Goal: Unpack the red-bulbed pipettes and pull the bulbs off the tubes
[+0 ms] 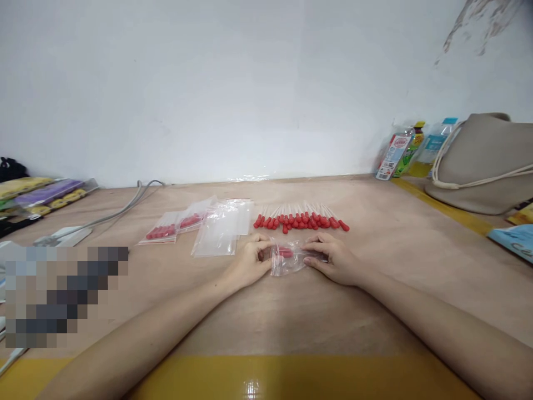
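My left hand (252,260) pinches the left end of a clear zip bag (287,266) low over the table. Inside that bag lie red-bulbed droppers (285,252); how many is hard to make out. At the bag's right side my right hand (335,258) is closed, thumb and fingers gripping the plastic. Just beyond my hands a row of loose droppers (300,220) lies with red bulbs toward me and clear stems toward the wall. Flat empty zip bags (216,230) are stacked to the left. Beside them are filled bags (162,232) with red bulbs showing.
A grey cable (120,210) runs along the left, near packaged yellow and purple items (50,194). A carton (393,158), bottles (435,144) and a beige bag (487,166) stand at the back right. Yellow tape (250,378) marks the table's front edge. A pixelated patch covers part of the left.
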### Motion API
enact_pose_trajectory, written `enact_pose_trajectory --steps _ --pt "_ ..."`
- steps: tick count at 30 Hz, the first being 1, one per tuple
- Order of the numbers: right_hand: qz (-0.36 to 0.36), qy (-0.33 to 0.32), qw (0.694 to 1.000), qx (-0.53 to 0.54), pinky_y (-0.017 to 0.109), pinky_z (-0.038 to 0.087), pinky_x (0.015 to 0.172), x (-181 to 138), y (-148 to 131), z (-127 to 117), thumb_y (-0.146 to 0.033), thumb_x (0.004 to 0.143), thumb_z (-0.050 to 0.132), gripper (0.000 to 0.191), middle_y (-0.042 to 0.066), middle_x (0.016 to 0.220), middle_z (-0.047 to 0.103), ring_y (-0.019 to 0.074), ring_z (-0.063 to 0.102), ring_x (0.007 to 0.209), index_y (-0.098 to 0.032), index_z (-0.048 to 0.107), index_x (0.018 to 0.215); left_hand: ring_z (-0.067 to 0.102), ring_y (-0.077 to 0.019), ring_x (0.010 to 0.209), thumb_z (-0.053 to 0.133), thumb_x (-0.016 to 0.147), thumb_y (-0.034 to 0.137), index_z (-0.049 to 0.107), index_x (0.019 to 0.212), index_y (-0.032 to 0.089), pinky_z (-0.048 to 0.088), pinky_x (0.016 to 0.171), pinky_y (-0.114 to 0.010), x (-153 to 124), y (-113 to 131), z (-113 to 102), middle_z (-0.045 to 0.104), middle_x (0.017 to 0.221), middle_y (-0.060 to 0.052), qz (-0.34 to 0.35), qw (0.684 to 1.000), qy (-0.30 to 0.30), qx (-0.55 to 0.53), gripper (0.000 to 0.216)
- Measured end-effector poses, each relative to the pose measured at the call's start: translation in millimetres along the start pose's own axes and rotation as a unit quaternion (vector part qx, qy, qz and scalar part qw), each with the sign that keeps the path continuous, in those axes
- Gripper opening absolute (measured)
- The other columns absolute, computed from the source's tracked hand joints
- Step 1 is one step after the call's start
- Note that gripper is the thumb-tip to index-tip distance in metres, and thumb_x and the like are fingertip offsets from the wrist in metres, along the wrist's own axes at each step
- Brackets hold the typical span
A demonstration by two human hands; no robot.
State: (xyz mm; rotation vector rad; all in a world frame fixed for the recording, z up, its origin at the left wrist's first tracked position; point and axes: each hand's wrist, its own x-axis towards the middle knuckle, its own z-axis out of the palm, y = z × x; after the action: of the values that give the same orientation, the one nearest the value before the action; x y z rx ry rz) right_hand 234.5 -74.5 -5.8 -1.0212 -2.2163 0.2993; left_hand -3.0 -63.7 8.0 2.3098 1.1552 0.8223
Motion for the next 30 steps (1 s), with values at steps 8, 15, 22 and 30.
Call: enact_pose_trajectory --steps 8,15,22,30 --pt "0.012 -0.015 1.0 0.019 0.034 0.046 0.076 1.1 -3.4 -1.4 -0.027 0.079 0.055 0.023 0.007 0.092 0.056 0.0174 0.053 0.084 -0.022 0.064 0.099 0.044 -0.0112 0.063 0.059 0.074 0.026 0.058 0.084 0.018 0.037 0.055 -0.022 -2.2 5.9 -1.7 0.046 0.075 0.0 0.024 0.999 0.004 0.042 0.013" --pt "-0.005 -0.007 1.0 -0.003 0.035 0.046 0.077 -0.3 -1.4 1.6 -0.03 0.081 0.053 0.025 0.008 0.093 0.057 0.0178 0.053 0.086 -0.023 0.064 0.102 0.048 -0.0113 0.06 0.049 0.079 0.02 0.049 0.089 0.017 0.039 0.054 -0.023 -6.2 13.1 -3.7 0.053 0.073 0.0 0.036 0.997 -0.069 -0.01 0.01" --pt "-0.011 -0.006 1.0 -0.01 0.034 0.046 0.075 -0.4 -2.7 -0.5 -0.027 0.08 0.054 0.022 0.008 0.092 0.057 0.0179 0.053 0.085 -0.022 0.064 0.099 0.06 -0.0141 0.079 0.057 0.078 0.027 0.048 0.091 0.016 0.049 0.072 -0.029 1.5 1.3 -20.2 0.061 0.087 -0.005 -0.024 0.98 -0.014 -0.199 0.02" --pt "-0.016 -0.004 1.0 -0.018 0.034 0.045 0.075 -0.8 -1.7 1.0 -0.026 0.08 0.054 0.021 0.008 0.091 0.057 0.0179 0.052 0.085 -0.021 0.064 0.097 0.066 -0.0171 0.075 0.066 0.07 0.033 0.052 0.089 0.016 0.054 0.069 -0.032 17.4 5.4 -119.1 0.066 0.086 -0.005 -0.027 0.983 0.138 -0.122 0.029"
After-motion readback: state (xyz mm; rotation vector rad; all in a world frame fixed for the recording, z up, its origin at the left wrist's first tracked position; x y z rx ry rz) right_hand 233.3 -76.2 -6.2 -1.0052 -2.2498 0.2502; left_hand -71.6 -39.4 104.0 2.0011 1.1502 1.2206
